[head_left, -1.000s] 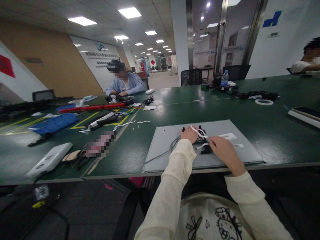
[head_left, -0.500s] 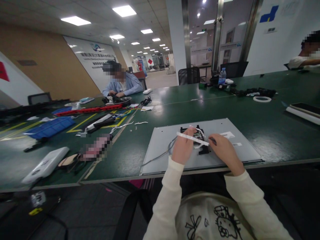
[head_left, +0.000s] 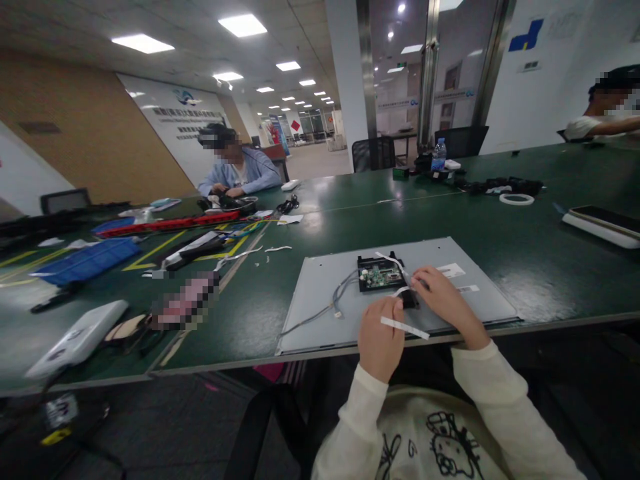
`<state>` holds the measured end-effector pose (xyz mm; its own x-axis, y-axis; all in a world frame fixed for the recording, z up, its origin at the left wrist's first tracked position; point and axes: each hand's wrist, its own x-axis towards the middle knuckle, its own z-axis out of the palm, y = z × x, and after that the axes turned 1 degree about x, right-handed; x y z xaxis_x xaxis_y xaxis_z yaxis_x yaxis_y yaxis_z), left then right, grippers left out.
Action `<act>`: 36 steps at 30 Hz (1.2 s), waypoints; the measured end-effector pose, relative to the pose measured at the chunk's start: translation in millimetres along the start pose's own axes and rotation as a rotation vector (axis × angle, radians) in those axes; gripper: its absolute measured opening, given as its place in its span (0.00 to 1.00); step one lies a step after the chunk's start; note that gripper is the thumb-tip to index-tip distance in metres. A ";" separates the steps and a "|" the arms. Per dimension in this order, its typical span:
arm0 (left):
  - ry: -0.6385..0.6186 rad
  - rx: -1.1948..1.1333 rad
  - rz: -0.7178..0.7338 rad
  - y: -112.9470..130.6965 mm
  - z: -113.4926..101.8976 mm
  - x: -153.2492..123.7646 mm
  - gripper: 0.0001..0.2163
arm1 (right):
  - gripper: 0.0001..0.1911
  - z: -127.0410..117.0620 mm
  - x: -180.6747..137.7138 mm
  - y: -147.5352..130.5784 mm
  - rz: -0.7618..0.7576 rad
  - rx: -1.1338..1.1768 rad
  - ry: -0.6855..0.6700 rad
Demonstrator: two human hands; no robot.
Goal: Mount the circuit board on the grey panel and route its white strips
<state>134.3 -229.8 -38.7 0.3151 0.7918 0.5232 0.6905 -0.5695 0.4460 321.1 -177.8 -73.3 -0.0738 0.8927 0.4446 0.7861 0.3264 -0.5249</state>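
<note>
A flat grey panel (head_left: 310,293) lies in front of me at the table edge. On it sits a green circuit board (head_left: 385,275) in a black frame, with grey cables (head_left: 343,290) running off to the left. My left hand (head_left: 383,337) is closed in a pinch on a white strip (head_left: 405,327), near the panel's front edge. Another white strip (head_left: 390,260) curves over the board. My right hand (head_left: 443,297) is closed at the frame's right side; something small and dark at its fingertips is too blurred to name.
Left of the panel are a phone-like pink item (head_left: 185,300), a white device (head_left: 77,340) and a blue tray (head_left: 87,260). White scraps (head_left: 277,249) lie beyond. A person (head_left: 240,167) sits across the table. On the right are a white ring (head_left: 517,199) and a phone (head_left: 605,220).
My left hand has drawn back from the board towards me with the white strip, uncovering the circuit board. My right hand has moved slightly left. The view has shifted slightly.
</note>
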 end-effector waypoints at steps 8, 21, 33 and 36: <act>-0.057 0.065 0.048 2.0 1.1 -2.9 0.15 | 0.09 -2.1 -2.4 -1.4 0.043 0.020 0.035; -0.071 0.106 0.025 5.4 1.3 -2.9 0.15 | 0.11 -16.1 -2.6 -26.4 0.147 0.327 0.168; 0.237 -0.198 -0.112 0.1 5.7 -3.4 0.15 | 0.14 -20.8 -7.1 -27.2 0.180 0.673 -0.040; 0.134 -0.346 -0.149 -1.6 2.8 9.1 0.16 | 0.13 -21.7 -7.6 -29.4 0.171 0.713 -0.059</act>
<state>137.9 -221.1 -36.7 0.1245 0.8485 0.5143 0.4550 -0.5095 0.7304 311.8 -200.9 -45.5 -0.0346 0.9578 0.2852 0.2011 0.2862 -0.9368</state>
